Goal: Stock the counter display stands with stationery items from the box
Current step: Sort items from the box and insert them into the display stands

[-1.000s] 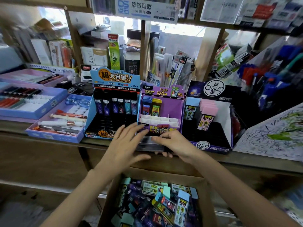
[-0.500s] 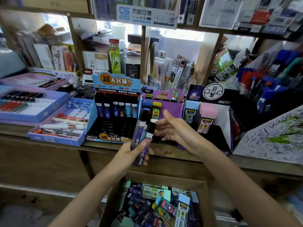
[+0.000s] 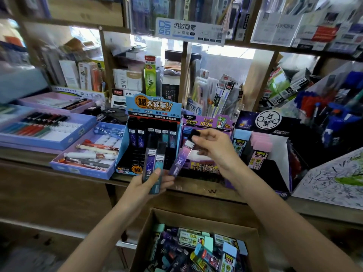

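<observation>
Left hand (image 3: 145, 185) grips two lead cases (image 3: 154, 165) mid-frame; right hand (image 3: 214, 148) pinches a purple case (image 3: 181, 156) by its cap (image 3: 193, 133). The cap may pull off, dropping it.

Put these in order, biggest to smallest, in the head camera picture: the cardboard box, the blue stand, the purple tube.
1. cardboard box, though it sits nearest the camera, which helps.
2. blue stand.
3. purple tube, pinched in the right hand.

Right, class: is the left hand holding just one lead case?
No, the left hand grips two side by side, a purple case and a teal case.
</observation>
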A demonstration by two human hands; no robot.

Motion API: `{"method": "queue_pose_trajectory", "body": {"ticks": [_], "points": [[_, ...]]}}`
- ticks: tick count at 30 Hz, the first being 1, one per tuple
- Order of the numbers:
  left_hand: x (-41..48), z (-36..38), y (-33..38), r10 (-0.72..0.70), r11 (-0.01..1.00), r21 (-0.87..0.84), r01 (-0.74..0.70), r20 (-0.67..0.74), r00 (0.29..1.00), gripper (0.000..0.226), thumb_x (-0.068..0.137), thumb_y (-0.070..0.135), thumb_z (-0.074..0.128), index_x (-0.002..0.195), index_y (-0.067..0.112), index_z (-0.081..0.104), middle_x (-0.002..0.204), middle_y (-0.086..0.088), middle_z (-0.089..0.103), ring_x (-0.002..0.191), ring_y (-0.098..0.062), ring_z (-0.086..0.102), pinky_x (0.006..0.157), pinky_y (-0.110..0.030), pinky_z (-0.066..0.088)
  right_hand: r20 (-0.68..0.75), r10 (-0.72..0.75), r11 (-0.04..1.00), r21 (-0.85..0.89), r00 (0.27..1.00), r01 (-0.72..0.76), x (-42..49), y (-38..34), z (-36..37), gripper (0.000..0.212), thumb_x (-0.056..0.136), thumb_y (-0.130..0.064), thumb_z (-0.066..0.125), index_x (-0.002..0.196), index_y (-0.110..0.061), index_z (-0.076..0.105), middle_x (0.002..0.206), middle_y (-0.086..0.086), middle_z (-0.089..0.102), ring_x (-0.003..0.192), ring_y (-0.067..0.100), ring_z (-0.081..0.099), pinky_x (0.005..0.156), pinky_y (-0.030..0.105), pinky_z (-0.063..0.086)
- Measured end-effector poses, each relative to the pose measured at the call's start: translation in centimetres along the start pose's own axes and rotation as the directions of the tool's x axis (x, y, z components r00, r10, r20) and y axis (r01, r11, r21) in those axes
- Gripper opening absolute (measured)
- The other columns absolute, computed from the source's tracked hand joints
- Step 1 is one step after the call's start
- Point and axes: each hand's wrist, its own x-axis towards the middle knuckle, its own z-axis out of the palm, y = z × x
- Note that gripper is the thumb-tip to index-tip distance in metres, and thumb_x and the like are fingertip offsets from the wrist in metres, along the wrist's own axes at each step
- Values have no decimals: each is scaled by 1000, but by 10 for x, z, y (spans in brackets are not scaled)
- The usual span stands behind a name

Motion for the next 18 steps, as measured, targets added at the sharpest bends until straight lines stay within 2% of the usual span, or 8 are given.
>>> {"method": "queue_pose_trajectory", "body": {"ticks": [4, 7, 9, 12, 15, 18], "points": [[-4, -34, 3, 20, 1000, -14, -20, -28, 999, 42, 83, 39, 53, 119, 18, 57, 106, -8, 72, 98, -24, 69, 68, -23, 56, -62, -167, 982, -104, 984, 160, 31, -22, 19, 12, 84, -5, 67, 86, -13, 58, 81, 4, 65, 72, 15, 61, 58, 20, 52], [-8, -54, 5, 45, 999, -9, -46, -66, 997, 40, 85, 37, 52, 123, 25, 52, 105, -10, 72, 94, -26, 70, 65, -23, 56, -34, -258, 924, -301, 966, 236, 57, -25, 50, 17, 83, -6, 68, 78, -18, 57, 80, 2, 64, 77, 18, 63, 69, 27, 53], [-10, -63, 5, 51, 999, -6, -52, -87, 995, 42, 84, 38, 53, 123, 25, 52, 104, -10, 72, 92, -26, 70, 64, -23, 55, 13, -290, 868, -418, 957, 269, 72, -20, 71, 11, 83, -9, 68, 83, -15, 60, 86, 5, 65, 85, 21, 63, 79, 33, 51], [-13, -73, 4, 42, 999, -24, -45, -107, 993, 43, 82, 38, 54, 121, 20, 55, 102, -11, 73, 88, -25, 71, 61, -22, 54, 66, -326, 780, -545, 943, 308, 86, -8, 92, 14, 84, -13, 68, 96, -7, 63, 84, 1, 61, 80, 16, 57, 78, 29, 47], [-12, -80, 1, 32, 999, 6, -32, -133, 991, 43, 80, 38, 56, 115, 14, 59, 98, -10, 74, 84, -26, 72, 59, -23, 55, 78, -332, 738, -599, 940, 310, 91, 5, 100, 19, 85, -13, 67, 103, -6, 65, 85, 2, 60, 80, 15, 56, 80, 30, 49], [-10, -83, -2, 33, 998, 62, -23, -155, 987, 41, 80, 39, 56, 110, 12, 61, 92, -9, 75, 79, -26, 72, 57, -23, 55, 102, -336, 733, -596, 936, 328, 92, 12, 103, 21, 85, -14, 67, 105, -7, 65, 93, 5, 64, 82, 12, 56, 79, 24, 47]]}}
